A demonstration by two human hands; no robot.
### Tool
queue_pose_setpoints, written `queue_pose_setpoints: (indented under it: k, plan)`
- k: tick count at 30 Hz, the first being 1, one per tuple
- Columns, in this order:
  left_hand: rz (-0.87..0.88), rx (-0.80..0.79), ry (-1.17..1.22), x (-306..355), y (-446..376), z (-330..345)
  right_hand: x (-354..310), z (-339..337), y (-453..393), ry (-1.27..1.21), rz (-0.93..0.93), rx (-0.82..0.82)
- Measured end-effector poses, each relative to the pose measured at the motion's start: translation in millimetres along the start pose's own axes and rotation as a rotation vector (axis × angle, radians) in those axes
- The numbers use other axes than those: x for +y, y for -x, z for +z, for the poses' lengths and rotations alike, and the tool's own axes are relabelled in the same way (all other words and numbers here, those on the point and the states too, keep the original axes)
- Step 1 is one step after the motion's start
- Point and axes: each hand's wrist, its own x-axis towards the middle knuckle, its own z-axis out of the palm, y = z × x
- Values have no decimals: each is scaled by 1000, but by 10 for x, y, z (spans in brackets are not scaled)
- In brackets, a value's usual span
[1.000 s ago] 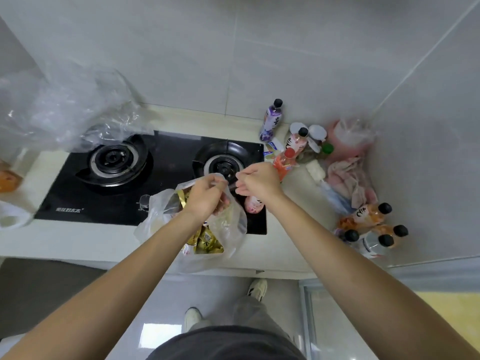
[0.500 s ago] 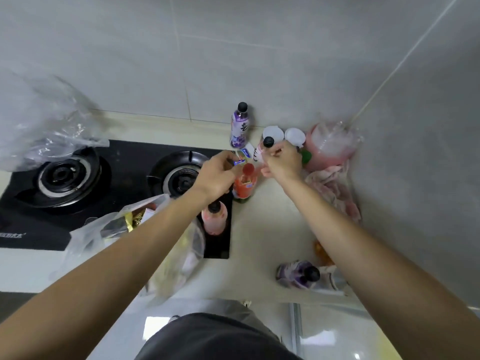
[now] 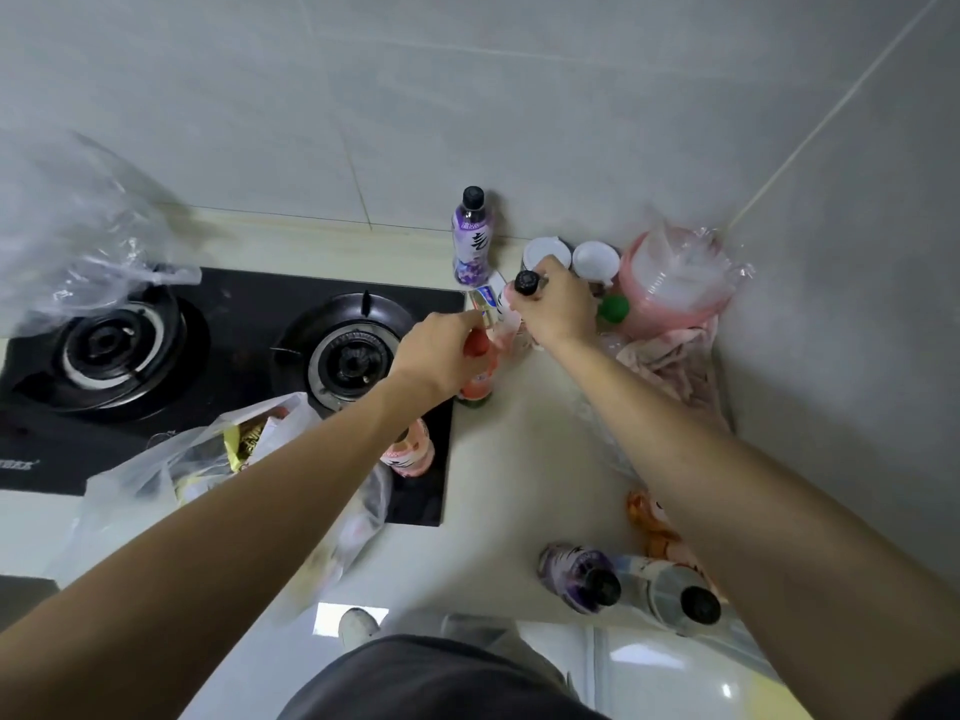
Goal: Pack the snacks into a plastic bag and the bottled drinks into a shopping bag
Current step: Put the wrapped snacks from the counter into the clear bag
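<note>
A clear plastic bag (image 3: 171, 459) holding gold and yellow snack packs lies at the stove's front edge, under my left forearm. My left hand (image 3: 441, 350) reaches over a red-capped orange bottle (image 3: 478, 381) and pinches the near edge of a small blue-and-white snack packet (image 3: 485, 298). My right hand (image 3: 558, 309) grips a pale pink bottle by its neck, just under the black cap (image 3: 527, 283). A purple bottle (image 3: 470, 236) stands by the wall. A pink bottle (image 3: 410, 452) stands on the stove corner. Two bottles (image 3: 582, 571) (image 3: 670, 589) lie at the counter's front right.
A black two-burner gas stove (image 3: 234, 330) fills the left. A crumpled clear bag (image 3: 78, 241) sits at its far left. In the corner are two white cups (image 3: 597, 259), a pink bag (image 3: 675, 283), a green cap (image 3: 613, 309) and a pink cloth (image 3: 670, 356). Orange bottles (image 3: 649, 522) lie behind my right arm.
Both hands left the snack bag's mouth and reached to the bottles near the wall. My right hand has closed on the black-capped bottle; my left reached the small packet.
</note>
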Motion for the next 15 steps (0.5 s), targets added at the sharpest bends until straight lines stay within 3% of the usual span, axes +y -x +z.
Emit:
queue_pose_setpoints:
  k: [7,15]
  plan:
    - [45,-52,39,-55,200,93,166,-83,326,-6,-39,41]
    - [129,-97,13,-52,711,184,502,-171,1091,-21,-65,-25]
